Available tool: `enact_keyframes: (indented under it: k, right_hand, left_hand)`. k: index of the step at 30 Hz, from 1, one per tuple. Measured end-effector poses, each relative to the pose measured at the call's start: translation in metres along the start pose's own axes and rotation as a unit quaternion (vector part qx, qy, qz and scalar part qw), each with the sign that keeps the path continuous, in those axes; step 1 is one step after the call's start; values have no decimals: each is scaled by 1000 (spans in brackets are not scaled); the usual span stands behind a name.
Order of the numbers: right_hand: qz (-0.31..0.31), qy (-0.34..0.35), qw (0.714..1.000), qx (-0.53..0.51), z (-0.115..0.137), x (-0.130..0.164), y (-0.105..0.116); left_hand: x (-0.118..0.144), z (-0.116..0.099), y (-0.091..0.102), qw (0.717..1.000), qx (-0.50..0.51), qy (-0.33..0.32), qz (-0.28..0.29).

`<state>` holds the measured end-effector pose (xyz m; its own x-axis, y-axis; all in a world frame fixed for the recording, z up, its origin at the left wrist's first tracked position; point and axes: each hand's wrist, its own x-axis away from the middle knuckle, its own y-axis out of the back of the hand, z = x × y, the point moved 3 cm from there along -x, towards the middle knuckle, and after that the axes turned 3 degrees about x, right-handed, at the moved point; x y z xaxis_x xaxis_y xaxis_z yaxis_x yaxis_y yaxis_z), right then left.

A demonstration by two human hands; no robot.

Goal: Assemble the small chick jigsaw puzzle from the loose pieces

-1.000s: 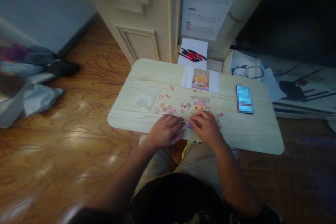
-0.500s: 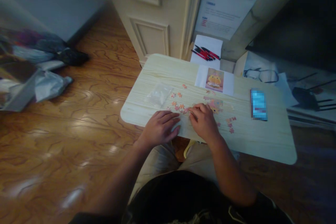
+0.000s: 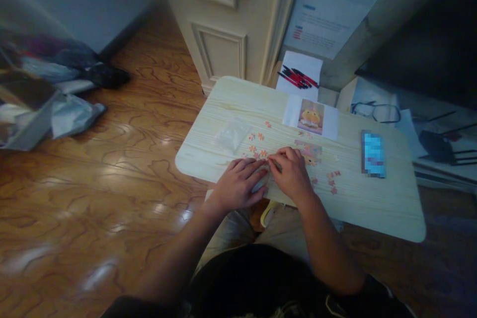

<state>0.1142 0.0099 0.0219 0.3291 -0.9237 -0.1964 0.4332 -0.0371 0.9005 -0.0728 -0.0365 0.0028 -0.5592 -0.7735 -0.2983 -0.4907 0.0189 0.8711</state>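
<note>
Jigsaw pieces (image 3: pixel 260 136) lie scattered on the pale table (image 3: pixel 380 203) in front of me, most of them just beyond my left hand (image 3: pixel 240 184), near the clear plastic bag (image 3: pixel 233 135). My right hand (image 3: pixel 292 174) is at the near end of that scatter, thumb and fingertips drawn narrowly together; I cannot tell whether a piece sits between them. My left hand is low at the table's near edge, its fingers slightly bent and their tips close beside my right fingertips; whether it holds anything is hidden from me.

Just beyond my right hand lies the partly joined puzzle (image 3: pixel 315 150), part of it covered by my fingers. A small cluster of pinkish pieces (image 3: pixel 331 183) rests to the right of that hand. Farther off, at the table's far edge, is a sheet with a printed picture (image 3: pixel 311 117) of a yellow figure. A phone (image 3: pixel 372 154) with its screen lit lies toward the right end, well apart from both hands.
</note>
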Motion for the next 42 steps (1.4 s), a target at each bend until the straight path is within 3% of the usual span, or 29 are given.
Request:
enact_keyframes:
  k: [25,35,42]
  right_hand:
    - [-13,-39,999,23,18,-15,-9]
    - [-46,-56,997,2,5,-14,-6]
    - [-55,-77,995,28,14,-14,-11]
  left_hand:
    - [13,1,10,998,13,-35,-52]
    - [18,11,17,997,2,0,-72]
    - [15,7,14,998,-1,-14,-68]
